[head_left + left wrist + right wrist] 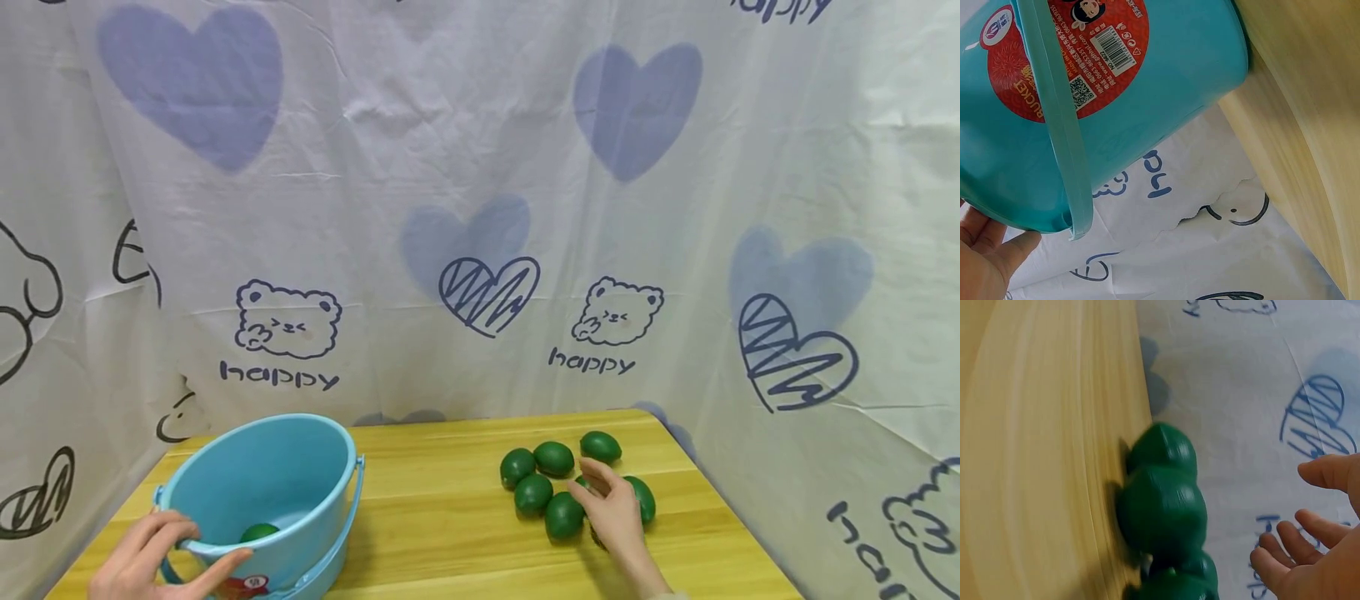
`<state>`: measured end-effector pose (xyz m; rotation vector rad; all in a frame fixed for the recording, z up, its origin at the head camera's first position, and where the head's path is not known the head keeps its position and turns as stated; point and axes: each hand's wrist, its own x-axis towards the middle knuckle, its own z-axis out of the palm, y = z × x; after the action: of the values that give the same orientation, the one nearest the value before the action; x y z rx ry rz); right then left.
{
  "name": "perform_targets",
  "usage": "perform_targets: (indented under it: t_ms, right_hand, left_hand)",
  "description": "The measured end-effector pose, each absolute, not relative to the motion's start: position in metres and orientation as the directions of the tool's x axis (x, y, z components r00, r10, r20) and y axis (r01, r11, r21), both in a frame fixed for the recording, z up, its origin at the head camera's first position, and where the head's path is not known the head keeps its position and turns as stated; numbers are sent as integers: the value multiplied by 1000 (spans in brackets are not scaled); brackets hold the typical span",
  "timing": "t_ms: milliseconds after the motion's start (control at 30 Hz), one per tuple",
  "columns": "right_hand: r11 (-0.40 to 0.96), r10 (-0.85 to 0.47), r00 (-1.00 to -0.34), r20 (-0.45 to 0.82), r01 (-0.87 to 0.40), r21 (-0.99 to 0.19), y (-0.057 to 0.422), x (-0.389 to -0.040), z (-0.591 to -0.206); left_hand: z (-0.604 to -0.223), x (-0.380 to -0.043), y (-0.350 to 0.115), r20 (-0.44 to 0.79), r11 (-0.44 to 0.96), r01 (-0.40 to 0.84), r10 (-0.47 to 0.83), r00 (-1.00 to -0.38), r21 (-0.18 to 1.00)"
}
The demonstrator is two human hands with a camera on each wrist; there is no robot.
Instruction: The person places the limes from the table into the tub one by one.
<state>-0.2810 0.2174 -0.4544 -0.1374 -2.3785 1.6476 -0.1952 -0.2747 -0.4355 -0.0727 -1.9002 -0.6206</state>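
Note:
On the left stands a light blue bucket [258, 467], tilted, with a green lime [259, 532] inside it. My left hand [146, 558] grips the bucket's near rim; in the left wrist view its fingers curl over that rim, with the thumb [1017, 250] on the outer side. Several green limes [533, 495] lie in a loose group on the right of the table. Over this group hovers my right hand [615, 508], fingers loosely bent, hiding some of the fruit. The right wrist view shows that hand [1313, 550] apart from the limes [1163, 509], holding nothing.
The bucket's blue handle [352, 508] hangs down its side. A yellow wood-grain table [420, 500] carries everything. White cloth [480, 125] printed with hearts and bears hangs behind the table and along both sides.

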Motion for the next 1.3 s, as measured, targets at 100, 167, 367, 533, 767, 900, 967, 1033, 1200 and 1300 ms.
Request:
perform_targets:
  t_ms: [100,167,367,533,767,900,967,1033,1200,1300]
  right_hand:
    - [408,237,-961,142,-34,-912,228,-279,-456]
    - [440,246,-958,146,-23,-898,235,-278,-457]
    - [506,273,-951,143,16,-862,250,-274,-462]
    - [545,291,-947,138,46,-837,265,-274,-466]
    - [618,266,-952,152,47,-785,276,-274,-473]
    - [654,260,-952,162,50,-755,279,-275,-478]
    - [670,245,-957,154,53,-741,280,-275,-479]
    - [689,221,-966,136,55,-723,281,-275,-480]
    - [722,158,-983,93,51,-690,284,-278,-483]
    - [727,146,-986,84,49,-685,285,-279,-485]
  left_hand:
    - [-436,-195,-275,888,861,346,-224,-400,373]
    - [-437,-195,-276,897,859,362,-214,-387,361]
    - [-438,-196,-277,901,854,381,-202,-383,354]
    - [-438,-196,-276,900,856,371,-212,-381,359]
    - [-439,-197,-276,901,857,373,-209,-379,356]
    - [-438,-197,-276,903,861,371,-203,-378,348]
    - [-438,-197,-276,901,862,365,-205,-383,351]
    - [-438,-197,-275,899,862,362,-209,-385,355]
    - [-435,-194,-274,880,864,333,-226,-417,379]
    - [-433,-193,-274,864,864,309,-238,-443,396]
